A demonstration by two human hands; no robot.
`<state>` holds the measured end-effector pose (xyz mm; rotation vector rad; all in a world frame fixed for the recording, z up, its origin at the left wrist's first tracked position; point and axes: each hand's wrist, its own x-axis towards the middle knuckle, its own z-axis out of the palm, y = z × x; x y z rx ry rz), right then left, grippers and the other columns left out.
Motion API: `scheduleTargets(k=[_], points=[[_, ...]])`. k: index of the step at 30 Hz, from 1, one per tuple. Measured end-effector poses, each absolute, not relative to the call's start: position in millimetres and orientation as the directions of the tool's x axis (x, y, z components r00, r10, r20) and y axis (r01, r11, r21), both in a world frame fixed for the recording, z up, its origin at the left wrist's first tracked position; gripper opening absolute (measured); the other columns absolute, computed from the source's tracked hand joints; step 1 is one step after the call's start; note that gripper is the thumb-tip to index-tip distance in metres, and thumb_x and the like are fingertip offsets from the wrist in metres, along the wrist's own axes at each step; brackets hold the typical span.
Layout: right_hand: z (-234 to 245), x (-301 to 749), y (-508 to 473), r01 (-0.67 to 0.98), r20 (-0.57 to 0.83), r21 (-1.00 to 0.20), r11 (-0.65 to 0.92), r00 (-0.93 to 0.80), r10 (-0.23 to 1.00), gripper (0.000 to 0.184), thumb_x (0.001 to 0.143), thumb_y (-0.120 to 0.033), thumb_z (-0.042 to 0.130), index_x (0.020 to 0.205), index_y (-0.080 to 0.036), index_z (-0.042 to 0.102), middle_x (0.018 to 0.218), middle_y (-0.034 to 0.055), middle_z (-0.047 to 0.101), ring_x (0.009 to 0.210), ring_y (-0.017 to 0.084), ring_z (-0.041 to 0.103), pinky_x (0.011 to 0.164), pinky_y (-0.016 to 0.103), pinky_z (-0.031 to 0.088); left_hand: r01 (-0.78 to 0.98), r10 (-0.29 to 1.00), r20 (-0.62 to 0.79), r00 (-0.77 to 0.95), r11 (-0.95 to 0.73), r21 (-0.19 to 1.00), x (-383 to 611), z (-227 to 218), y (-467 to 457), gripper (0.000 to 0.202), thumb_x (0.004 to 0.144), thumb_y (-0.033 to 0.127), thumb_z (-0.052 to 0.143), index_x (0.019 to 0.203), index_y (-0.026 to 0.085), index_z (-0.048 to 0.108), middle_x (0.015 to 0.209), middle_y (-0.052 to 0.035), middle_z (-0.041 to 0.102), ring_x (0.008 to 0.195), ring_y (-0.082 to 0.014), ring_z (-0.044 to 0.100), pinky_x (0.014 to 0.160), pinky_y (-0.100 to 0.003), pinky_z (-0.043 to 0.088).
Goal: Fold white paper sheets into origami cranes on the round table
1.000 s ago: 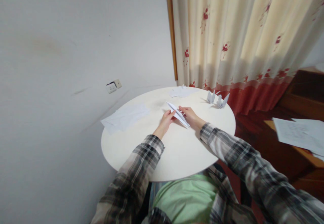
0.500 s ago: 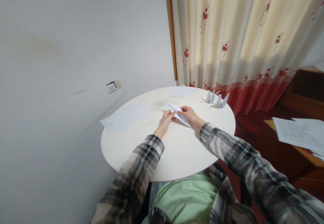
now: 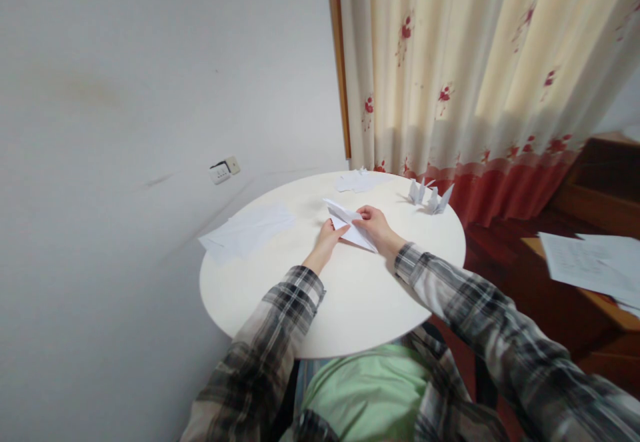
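Observation:
A folded sheet of white paper [image 3: 351, 235] is held between my two hands, just over the round white table [image 3: 340, 302]. My left hand [image 3: 329, 239] grips its near left edge, thumb on top. Across from it, my right hand [image 3: 376, 225] pinches the far right edge between thumb and fingers. One flap of the paper stands raised along the far side. Fingers under the paper are partly hidden. Origami cranes [image 3: 439, 200] of white paper stand at the table's right rear edge.
Loose white sheets [image 3: 250, 229] lie at the table's left, and more paper [image 3: 360, 180] lies at the back. A wall socket [image 3: 219, 173] is to the left. Behind hangs a flowered curtain [image 3: 450, 62]. Printed sheets [image 3: 590, 262] rest on wooden furniture at right.
The folded paper has opened wider and tilted, showing more of its near face. My left hand has shifted slightly; the right hand stays almost in place.

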<state>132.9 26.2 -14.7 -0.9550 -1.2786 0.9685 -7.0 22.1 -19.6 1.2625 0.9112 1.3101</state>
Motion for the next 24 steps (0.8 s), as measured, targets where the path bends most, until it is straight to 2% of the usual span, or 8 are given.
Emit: scheduleTargets(k=[5,14,21,24], points=[[-18.0,131.6,27.3,-0.052,0.289,-0.954,0.294,0.09,0.953,0.027,0.055,-0.026,0.061,0.077,-0.019,0.048,0.061,-0.0061,0.052,0.052,0.009,0.05,0.048,0.02,0.037,-0.172,0.972,0.216,0.093,-0.198,0.965,-8.3,-19.7,22.1,0.041,0.053,0.03,0.075,0.086,0.011,0.058,0.083,-0.006,0.067,0.071,-0.0159,0.059,0.074,-0.032,0.046],[-15.7,133.5,27.2,0.06,0.307,-0.95,0.305,0.021,0.951,0.022,0.056,-0.028,0.064,0.07,-0.017,0.05,0.06,-0.0043,0.053,0.055,0.01,0.05,0.049,0.02,0.036,-0.122,0.983,0.148,0.109,-0.135,0.983,-10.5,-16.9,19.4,0.037,0.056,0.033,0.074,0.083,0.01,0.062,0.081,-0.0075,0.068,0.071,-0.0168,0.06,0.07,-0.029,0.046],[-12.9,134.5,25.8,0.087,0.231,-0.968,0.234,-0.046,0.972,0.023,0.058,-0.019,0.063,0.076,-0.018,0.049,0.052,-0.0068,0.052,0.046,0.008,0.047,0.044,0.019,0.035,-0.084,0.975,0.222,-0.028,-0.223,0.971,-9.0,-19.3,20.8,0.032,0.061,0.03,0.069,0.087,0.012,0.06,0.089,-0.0079,0.067,0.074,-0.0163,0.06,0.067,-0.026,0.046],[-11.5,134.9,24.9,0.107,0.181,-0.976,0.192,-0.102,0.978,0.025,0.06,-0.016,0.063,0.08,-0.018,0.049,0.051,-0.0061,0.053,0.042,0.008,0.046,0.042,0.018,0.033,-0.068,0.978,0.202,-0.045,-0.205,0.976,-10.9,-20.9,22.8,0.033,0.061,0.028,0.07,0.088,0.013,0.058,0.091,-0.0077,0.066,0.075,-0.0165,0.06,0.068,-0.026,0.046]])
